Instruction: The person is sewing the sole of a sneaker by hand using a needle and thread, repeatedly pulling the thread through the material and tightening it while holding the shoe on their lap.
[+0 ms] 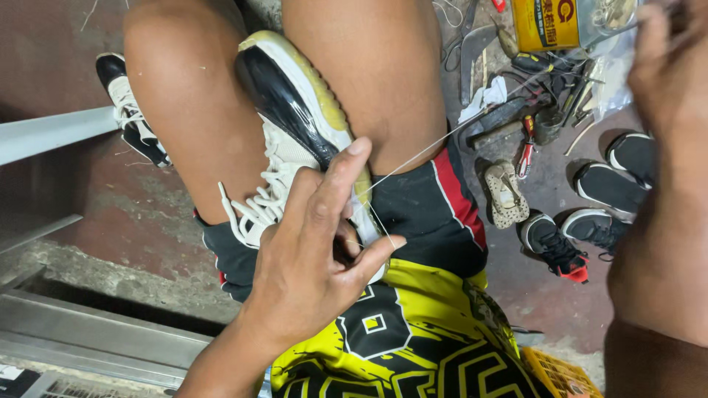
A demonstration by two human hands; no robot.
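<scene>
Left hand (317, 243) closest, fingers pinched against the heel edge of a black-and-white sneaker (295, 125) wedged between the knees, toe pointing away, long axis running up and slightly left. Taut white thread (435, 147) stretching from that pinch up and right toward the raised right hand (667, 66), grip unclear at frame edge. Beyond, scattered tools (531, 110) and small shoes (582, 236) on the floor.

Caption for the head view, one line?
Left hand steadies a black-and-white sneaker between the knees while the right hand pulls thread taut.
</scene>
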